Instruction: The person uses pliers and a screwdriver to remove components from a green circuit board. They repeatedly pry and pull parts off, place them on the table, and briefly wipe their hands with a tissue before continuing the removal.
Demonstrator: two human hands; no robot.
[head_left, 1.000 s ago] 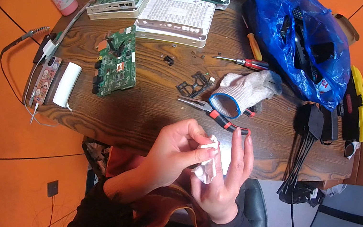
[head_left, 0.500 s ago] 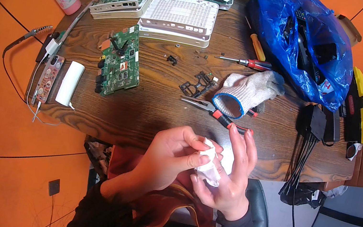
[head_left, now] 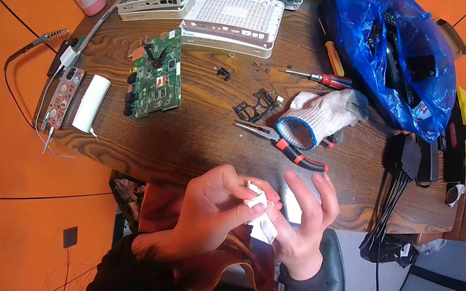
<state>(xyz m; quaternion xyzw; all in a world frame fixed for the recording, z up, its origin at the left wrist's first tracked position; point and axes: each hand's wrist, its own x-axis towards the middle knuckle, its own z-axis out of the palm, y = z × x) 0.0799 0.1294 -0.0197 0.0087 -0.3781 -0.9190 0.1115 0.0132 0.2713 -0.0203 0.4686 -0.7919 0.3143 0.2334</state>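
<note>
A crumpled white tissue (head_left: 263, 231) is held between my two hands, just off the table's near edge. My left hand (head_left: 209, 203) pinches its upper end between thumb and fingers. My right hand (head_left: 303, 233) presses a thumb to the tissue, its upper fingers raised and apart; part of its grip is hidden. Beyond my right fingertips lie long-nose pliers (head_left: 291, 151) with red and black handles. Their jaws point left, beside a white knit glove (head_left: 321, 120) with a blue cuff.
A green circuit board (head_left: 158, 79) lies left of centre, by a white cylinder (head_left: 92, 104). Opened white device casings (head_left: 230, 17) stand behind it. A black plastic bracket (head_left: 257, 106), red-handled screwdriver (head_left: 319, 78) and yellow-handled screwdriver (head_left: 334, 57) lie near a blue plastic bag (head_left: 353, 29).
My hands have turned the tissue a little, and its loose end hangs lower. My right index and middle fingers have spread from the tissue. The whole view has shifted slightly.
</note>
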